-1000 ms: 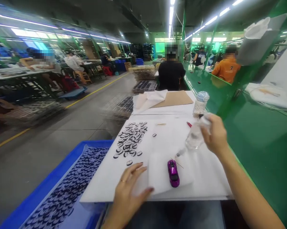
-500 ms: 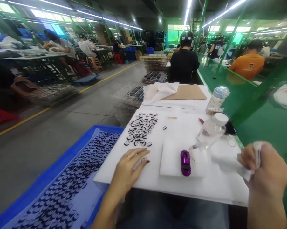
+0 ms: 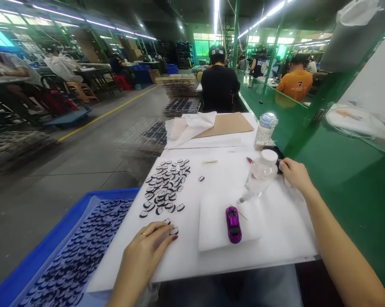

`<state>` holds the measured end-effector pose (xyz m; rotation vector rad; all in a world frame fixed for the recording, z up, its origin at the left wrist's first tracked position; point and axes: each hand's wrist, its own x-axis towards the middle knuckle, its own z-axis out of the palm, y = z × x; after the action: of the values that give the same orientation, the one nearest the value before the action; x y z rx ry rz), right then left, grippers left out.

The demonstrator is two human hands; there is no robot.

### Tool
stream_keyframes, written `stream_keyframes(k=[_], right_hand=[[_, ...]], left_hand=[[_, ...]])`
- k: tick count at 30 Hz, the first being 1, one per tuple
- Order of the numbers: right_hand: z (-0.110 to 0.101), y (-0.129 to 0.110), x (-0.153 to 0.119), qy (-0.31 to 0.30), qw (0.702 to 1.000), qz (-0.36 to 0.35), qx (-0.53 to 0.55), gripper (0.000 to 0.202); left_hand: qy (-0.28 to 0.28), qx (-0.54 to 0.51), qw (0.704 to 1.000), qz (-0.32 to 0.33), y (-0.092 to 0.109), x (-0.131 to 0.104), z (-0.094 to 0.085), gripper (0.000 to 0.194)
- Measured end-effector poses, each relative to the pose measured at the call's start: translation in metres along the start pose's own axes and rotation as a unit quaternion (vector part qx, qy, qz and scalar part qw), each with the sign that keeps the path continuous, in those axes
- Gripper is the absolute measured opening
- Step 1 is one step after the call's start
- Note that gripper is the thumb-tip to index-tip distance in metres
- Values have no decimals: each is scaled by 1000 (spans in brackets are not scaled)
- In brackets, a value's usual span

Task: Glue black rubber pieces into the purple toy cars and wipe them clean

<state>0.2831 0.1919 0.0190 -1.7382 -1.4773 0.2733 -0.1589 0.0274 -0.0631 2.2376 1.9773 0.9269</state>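
Observation:
My left hand [image 3: 144,251] rests on the white table with its thumb and fingers around a small black-rimmed piece [image 3: 173,230]. Beyond it lie many similar pieces [image 3: 163,187] in a loose cluster. My right hand [image 3: 296,172] reaches to the table's right side, fingers bent at a dark object [image 3: 275,152] behind the clear bottle [image 3: 262,172]; what its fingertips hold is hidden. On a white foam block [image 3: 209,230] sits a purple toy car [image 3: 233,225], with a thin stick beside it.
A blue tray [image 3: 83,238] full of dark pieces stands low at the left. A patterned bottle [image 3: 265,130], brown cardboard [image 3: 227,124] and a red pen [image 3: 249,160] lie farther up. A green surface [image 3: 333,187] runs along the right. People sit ahead.
The view has turned right. My right hand has moved forward to the dark object, and the white cloth it held is no longer seen in it. My left hand now touches a piece.

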Motion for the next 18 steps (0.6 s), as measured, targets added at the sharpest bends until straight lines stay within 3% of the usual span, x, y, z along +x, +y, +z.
stream_keyframes(k=[2, 6, 8, 10, 13, 16, 18], right_hand=[[-4, -8, -21, 0, 1000, -18, 16, 30], [-12, -26, -92, -33, 996, -55, 61, 44], [-12, -33, -121, 0, 994, -86, 66, 38], [-11, -36, -139, 84, 990, -91, 70, 29], [-13, -32, -147, 151, 983, -31, 96, 24], [-15, -26, -152, 85, 986, -4, 145, 25], [-12, -27, -159, 31, 984, -1, 173, 25]], left_hand=[[-12, 0, 1000, 19, 0, 3, -4, 46], [-3, 24, 998, 66, 4, 8, -6, 47], [2, 35, 996, 78, 5, 8, -4, 47], [5, 31, 997, 73, 6, 6, -3, 43], [26, 11, 1000, 9, 5, 0, -4, 37], [47, -34, 992, -114, 13, -8, -10, 30], [54, -122, 969, -209, 28, -11, -13, 30]])
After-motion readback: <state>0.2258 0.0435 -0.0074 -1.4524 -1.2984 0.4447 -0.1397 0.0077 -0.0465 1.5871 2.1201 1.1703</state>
